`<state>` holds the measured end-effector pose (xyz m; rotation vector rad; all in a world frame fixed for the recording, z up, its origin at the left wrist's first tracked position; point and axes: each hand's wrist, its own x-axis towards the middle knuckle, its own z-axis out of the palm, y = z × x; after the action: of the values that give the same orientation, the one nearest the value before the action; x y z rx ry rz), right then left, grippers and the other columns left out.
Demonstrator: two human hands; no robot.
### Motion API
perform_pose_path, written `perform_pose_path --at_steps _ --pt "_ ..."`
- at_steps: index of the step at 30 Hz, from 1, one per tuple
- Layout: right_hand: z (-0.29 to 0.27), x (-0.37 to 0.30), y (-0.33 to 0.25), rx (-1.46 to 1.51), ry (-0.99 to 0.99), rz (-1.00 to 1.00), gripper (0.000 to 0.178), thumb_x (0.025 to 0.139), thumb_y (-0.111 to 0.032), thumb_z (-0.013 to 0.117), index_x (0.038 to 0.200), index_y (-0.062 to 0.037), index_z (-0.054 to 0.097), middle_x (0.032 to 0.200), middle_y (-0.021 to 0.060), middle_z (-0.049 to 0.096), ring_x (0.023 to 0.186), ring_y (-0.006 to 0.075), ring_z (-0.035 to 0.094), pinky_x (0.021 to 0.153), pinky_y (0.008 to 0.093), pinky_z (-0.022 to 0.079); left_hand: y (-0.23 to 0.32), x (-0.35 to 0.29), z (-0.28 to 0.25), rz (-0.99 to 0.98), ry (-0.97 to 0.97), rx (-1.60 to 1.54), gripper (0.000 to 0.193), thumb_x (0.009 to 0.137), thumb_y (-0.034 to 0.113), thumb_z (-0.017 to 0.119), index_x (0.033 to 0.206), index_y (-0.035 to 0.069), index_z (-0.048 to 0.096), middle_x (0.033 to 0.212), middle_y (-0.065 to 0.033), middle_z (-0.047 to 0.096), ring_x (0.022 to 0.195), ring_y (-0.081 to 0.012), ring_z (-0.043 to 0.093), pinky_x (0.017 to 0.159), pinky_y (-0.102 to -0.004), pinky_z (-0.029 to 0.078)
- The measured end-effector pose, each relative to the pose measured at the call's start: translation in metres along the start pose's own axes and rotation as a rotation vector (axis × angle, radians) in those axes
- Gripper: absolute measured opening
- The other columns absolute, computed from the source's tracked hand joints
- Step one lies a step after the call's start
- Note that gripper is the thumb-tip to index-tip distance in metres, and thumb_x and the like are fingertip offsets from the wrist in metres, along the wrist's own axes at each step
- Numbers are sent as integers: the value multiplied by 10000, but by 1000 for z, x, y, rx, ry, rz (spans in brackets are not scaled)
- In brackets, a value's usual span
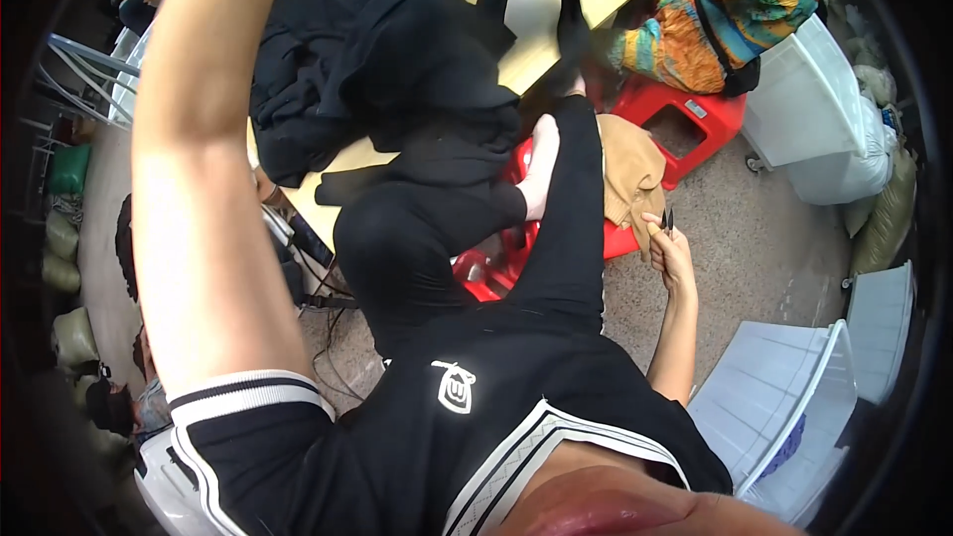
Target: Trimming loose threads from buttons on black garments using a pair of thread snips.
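Note:
My left arm (204,139) stretches up past the top edge, so its hand is out of view. Low on the right, my right hand (672,256) is closed around small thread snips (668,221), their dark blade tips pointing up. Beside its fingers lies a tan knitted garment (631,167), draped over a red stool next to my leg; whether the fingers also grip its edge is unclear. A heap of black garments (367,50) covers much of the table before me, some of it blurred.
The wooden table (352,164) shows between the garments. Another person in bright patterned clothes (759,0) sits on a red stool (685,129) at the far right. White bins (809,89) stand beyond, with a white crate (774,377) near my right side. Cables trail on the left floor.

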<state>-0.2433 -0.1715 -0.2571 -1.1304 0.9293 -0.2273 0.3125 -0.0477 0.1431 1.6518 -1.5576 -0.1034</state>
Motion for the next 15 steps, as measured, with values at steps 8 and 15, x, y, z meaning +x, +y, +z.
perform_pose_path --at_steps 8,15 --pt "50 8 -18 -82 -129 -105 306 960 -209 629 1236 -76 635 612 -131 366 452 -10 267 412 191 170 -118 -214 71 -571 -191 567 626 827 449 710 1122 -95 622 1049 -230 693 923 -326 666 818 -376 508" --pt "102 -3 -67 -209 -217 -304 310 956 -238 637 1221 -78 661 598 -130 369 479 -8 275 441 206 177 46 -240 40 -257 213 11 310 898 115 685 1174 -22 655 1028 -28 674 948 -97 601 866 -226 448"
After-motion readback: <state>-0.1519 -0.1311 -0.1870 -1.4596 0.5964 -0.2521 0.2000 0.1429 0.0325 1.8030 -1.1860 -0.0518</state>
